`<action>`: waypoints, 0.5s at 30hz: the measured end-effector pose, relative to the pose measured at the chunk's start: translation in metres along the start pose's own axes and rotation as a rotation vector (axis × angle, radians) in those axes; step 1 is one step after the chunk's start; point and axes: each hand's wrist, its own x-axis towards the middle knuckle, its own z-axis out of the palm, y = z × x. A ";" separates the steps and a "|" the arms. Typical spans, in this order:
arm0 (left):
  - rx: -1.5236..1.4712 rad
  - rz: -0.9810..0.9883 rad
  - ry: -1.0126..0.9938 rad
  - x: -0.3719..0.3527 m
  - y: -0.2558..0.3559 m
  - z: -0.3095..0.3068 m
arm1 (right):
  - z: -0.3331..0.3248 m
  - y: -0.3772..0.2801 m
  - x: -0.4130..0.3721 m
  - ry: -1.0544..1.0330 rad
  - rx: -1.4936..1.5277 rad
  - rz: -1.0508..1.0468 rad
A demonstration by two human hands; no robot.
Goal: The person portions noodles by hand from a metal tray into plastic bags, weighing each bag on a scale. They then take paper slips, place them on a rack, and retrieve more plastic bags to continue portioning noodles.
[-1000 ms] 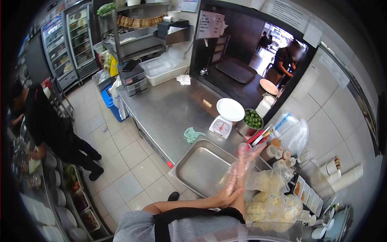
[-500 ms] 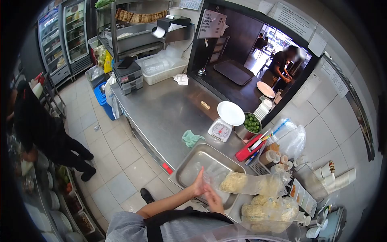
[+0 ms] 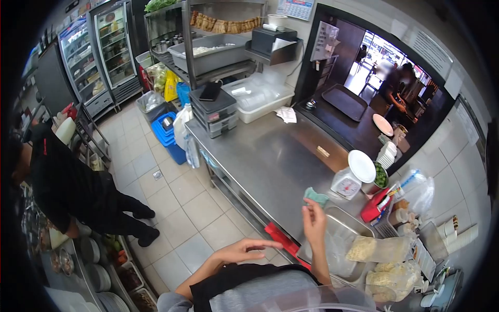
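My left hand (image 3: 243,252) is held over the floor beside the counter's front edge, fingers stretched out and nothing in it. Raised at the near left side of a metal tray (image 3: 351,220), my right hand (image 3: 314,223) has its fingers apart and holds nothing. Its fingertips overlap a green cloth (image 3: 317,197) on the counter in this view. Inside the tray lie clear plastic (image 3: 339,259) and one end of a bag of pale yellow noodles (image 3: 365,248). More bagged noodles (image 3: 393,281) sit to the right of the tray.
A dial scale (image 3: 347,185) with a white plate stands behind the tray, beside a pot of green fruit (image 3: 381,177). Stacked drawers (image 3: 213,112) and a white basket (image 3: 265,106) occupy the counter's far end. A person in black (image 3: 78,182) stands at the left shelves.
My hands were together over the tray; they have moved apart, the left one out over the floor and the right one up. The view has swung left, and the person at left has shifted.
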 end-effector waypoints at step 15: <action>0.092 0.893 -0.792 0.038 0.090 -0.068 | 0.203 -0.017 0.129 -0.309 0.095 -0.208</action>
